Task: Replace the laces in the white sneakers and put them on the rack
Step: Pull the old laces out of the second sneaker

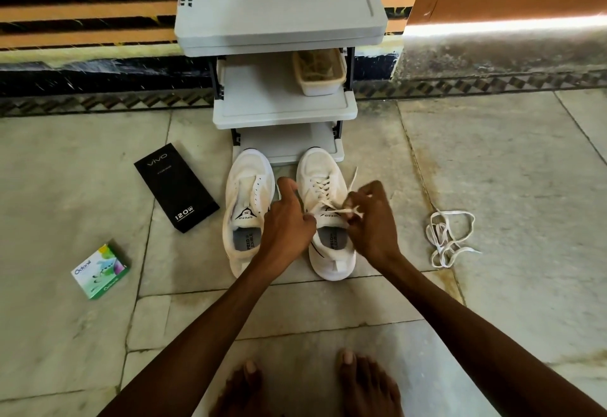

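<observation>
White sneakers (249, 183) are sitting side by side on the floor (492, 170) near its far edge, toes at the foot of the rack (282, 114). Left hand (287, 221) and right hand (374, 224) are pinching the lace (320, 187) above the right-side sneaker (331, 264), fingers (354, 201) curled on it.

Floor (492, 170): sneakers (246, 183), loose lace (441, 245), black box (176, 187), green box (100, 271), rack (279, 111).
</observation>
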A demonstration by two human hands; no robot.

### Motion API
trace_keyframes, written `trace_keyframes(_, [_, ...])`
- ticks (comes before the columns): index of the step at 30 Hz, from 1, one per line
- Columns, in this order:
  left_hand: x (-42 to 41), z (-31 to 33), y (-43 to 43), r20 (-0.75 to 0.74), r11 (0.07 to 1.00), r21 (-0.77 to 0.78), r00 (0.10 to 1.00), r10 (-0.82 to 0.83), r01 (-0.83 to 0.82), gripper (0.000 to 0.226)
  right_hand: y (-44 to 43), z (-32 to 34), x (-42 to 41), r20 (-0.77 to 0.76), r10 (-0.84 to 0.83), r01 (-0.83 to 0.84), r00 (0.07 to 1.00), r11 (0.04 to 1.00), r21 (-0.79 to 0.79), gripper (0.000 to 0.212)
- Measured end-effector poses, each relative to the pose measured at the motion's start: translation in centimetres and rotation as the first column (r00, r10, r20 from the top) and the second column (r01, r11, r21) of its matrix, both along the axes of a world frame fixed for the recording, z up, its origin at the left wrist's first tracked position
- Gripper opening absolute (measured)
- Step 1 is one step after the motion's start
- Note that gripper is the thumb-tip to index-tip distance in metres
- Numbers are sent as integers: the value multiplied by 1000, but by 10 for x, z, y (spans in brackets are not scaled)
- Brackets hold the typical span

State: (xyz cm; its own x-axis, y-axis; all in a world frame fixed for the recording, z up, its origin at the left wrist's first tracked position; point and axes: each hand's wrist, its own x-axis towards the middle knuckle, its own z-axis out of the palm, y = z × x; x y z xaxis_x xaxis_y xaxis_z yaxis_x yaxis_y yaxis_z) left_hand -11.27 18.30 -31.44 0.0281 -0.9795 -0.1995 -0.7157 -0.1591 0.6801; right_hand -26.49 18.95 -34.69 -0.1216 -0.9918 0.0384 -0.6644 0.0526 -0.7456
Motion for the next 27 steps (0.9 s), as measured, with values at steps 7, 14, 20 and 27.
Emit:
trace_keyframes(7, [0,0,3,-14,1000,-12,1000,-9,8,48,-1,11,-11,402,-221,65,889,928,366,33])
trace_keyframes(14, [0,-2,0,-61,1000,20,998,-18,20,58,6,40,14,-587,184,-193,789,980,48,27])
trace_keyframes(20, [3,-3,-3,-40,998,49,999,-35,37,61,-4,26,30,-696,239,-252,677,964,86,16])
trace_keyframes(27, [9,1,-6,-24,996,72,999,-45,46,58,-13,52,-24,-145,-128,138,981,989,60,14])
